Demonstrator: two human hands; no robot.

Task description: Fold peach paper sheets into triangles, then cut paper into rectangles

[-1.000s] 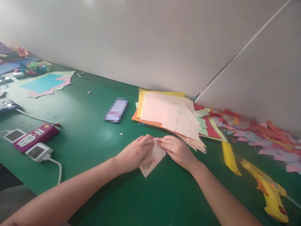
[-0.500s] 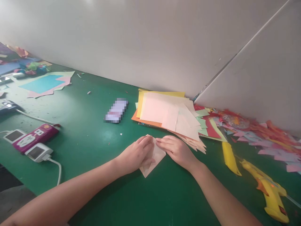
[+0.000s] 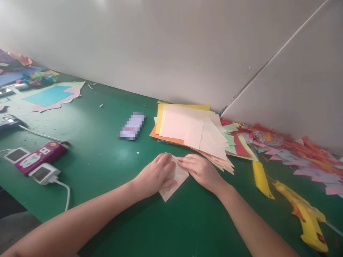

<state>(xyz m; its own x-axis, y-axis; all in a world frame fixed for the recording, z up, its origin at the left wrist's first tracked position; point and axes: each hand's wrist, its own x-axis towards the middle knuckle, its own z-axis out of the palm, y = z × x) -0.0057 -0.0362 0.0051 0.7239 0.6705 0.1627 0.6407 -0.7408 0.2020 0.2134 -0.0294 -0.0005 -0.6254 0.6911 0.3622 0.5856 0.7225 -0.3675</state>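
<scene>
A small pale pink folded paper [image 3: 175,180] lies on the green table [image 3: 107,150] in front of me. My left hand [image 3: 155,175] rests on its left half, fingers curled down and pressing the fold. My right hand [image 3: 199,169] lies at its right edge, fingers stretched towards the left hand, fingertips on the paper's top corner. Both hands press the paper flat against the table.
A stack of coloured paper sheets [image 3: 187,126] lies just behind the hands. Paper scraps [image 3: 294,150] line the wall at right. A yellow glue gun [image 3: 305,214] and a yellow serrated strip [image 3: 261,178] lie right. A power strip with chargers [image 3: 34,160] sits left, a blurred phone [image 3: 132,125] in between.
Almost nothing differs. My left fingers have shifted slightly over the folded paper; the right hand keeps its place.
</scene>
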